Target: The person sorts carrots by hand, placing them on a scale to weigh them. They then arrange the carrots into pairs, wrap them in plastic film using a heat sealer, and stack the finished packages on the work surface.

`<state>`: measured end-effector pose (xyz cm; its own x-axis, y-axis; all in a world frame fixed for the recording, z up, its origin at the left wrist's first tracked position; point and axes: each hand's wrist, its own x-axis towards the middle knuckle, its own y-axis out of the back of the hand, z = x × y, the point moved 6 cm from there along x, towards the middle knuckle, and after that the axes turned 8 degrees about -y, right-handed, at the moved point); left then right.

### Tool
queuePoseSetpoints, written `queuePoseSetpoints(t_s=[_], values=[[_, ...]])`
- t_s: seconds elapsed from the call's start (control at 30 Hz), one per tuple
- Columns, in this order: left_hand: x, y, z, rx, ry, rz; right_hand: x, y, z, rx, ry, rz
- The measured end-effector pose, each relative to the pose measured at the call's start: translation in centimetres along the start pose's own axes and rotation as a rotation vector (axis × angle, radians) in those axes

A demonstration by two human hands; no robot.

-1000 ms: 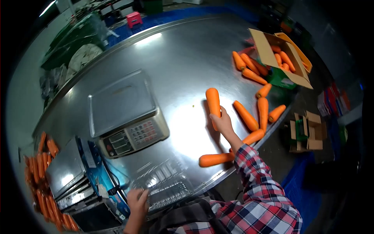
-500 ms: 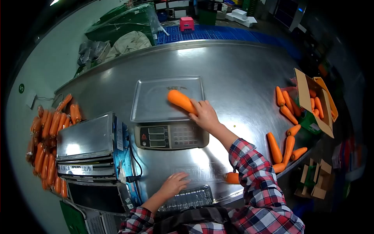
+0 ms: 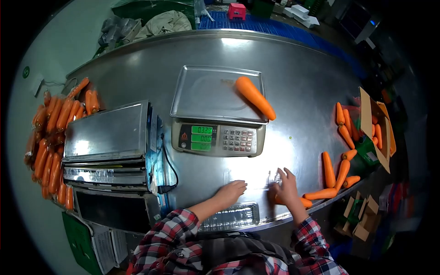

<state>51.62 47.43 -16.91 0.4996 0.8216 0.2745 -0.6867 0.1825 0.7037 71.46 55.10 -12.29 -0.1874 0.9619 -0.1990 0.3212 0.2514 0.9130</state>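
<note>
A large carrot (image 3: 255, 97) lies slanted across the right side of the scale's metal pan (image 3: 206, 94), its narrow end past the rim. The scale (image 3: 217, 139) shows lit green digits. My left hand (image 3: 229, 192) rests low over the table with fingers stretched out, just above a clear plastic tray (image 3: 233, 217) at the front edge. My right hand (image 3: 286, 189) has its fingers apart, with glinting clear plastic by the fingertips. Beneath that hand lies another carrot (image 3: 305, 202), partly hidden by it.
Several loose carrots (image 3: 329, 170) lie at the right, beside a cardboard box (image 3: 366, 112) of carrots. Bagged carrots (image 3: 55, 119) are piled at the far left. A stack of metal-topped equipment (image 3: 107, 133) with a black cable stands left of the scale on the steel table (image 3: 311, 78).
My right hand has let go of the large carrot on the pan and come back toward the front right. The scale display has lit up. The view has shifted.
</note>
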Motion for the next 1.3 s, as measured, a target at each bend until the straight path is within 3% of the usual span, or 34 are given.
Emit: queuePoseSetpoints(t_s=[0.2,0.27,0.37,0.47,0.57,0.63,0.7,0.73,0.77,0.8,0.83,0.9,1.0,1.17,1.27,1.3], values=[[1.3,0.1,0.6,-0.043,-0.044,0.102,-1.7,-0.4,2.8,0.103,-0.075,0.135],[1.5,-0.1,0.6,-0.012,-0.006,-0.069,-1.4,-0.6,3.1,0.206,-0.193,0.14],[1.6,1.5,2.1,-0.046,-0.043,-0.074,-0.3,-0.6,4.0,0.222,-0.231,0.048],[2.6,6.1,4.1,-0.011,-0.155,0.066,1.6,-0.1,5.8,0.215,-0.145,0.16],[5.7,11.6,1.9,0.228,-0.293,0.283,2.9,1.7,6.3,0.268,-0.125,0.225],[11.1,17.1,1.2,0.361,-0.154,0.214,3.1,1.4,7.6,0.309,-0.104,0.228],[15.8,20.1,-1.7,0.62,-0.057,0.149,2.7,1.7,7.7,0.409,-0.245,0.038],[18.3,21.2,-2.8,0.745,-0.136,0.12,2.5,0.9,8.3,0.209,-0.091,0.099],[19.8,21.6,-4.9,0.888,-0.035,-0.028,1.1,2.5,8.2,0.235,-0.064,0.265],[20.6,21.7,-7.5,0.93,0.097,-0.219,0.4,4.0,8.1,0.323,-0.096,0.211],[21.3,21.8,-9.0,0.77,0.205,-0.322,-0.3,4.4,9.0,0.395,-0.097,0.248],[22.1,21.2,-12.5,0.528,0.241,-0.258,-1.1,4.6,11.0,0.47,-0.122,0.285],[21.6,21.6,-14.5,0.588,0.078,-0.182,-0.7,4.2,12.9,0.555,-0.152,0.299],[18.5,21.5,-10.5,0.581,-0.007,-0.177,0.0,5.2,14.0,0.604,-0.078,0.291],[15.5,20.3,-5.7,0.478,-0.095,-0.059,1.6,8.3,14.6,0.549,-0.027,0.288],[14.4,19.3,-4.2,0.45,0.05,-0.07,2.5,9.0,15.3,0.539,0.022,0.386]])
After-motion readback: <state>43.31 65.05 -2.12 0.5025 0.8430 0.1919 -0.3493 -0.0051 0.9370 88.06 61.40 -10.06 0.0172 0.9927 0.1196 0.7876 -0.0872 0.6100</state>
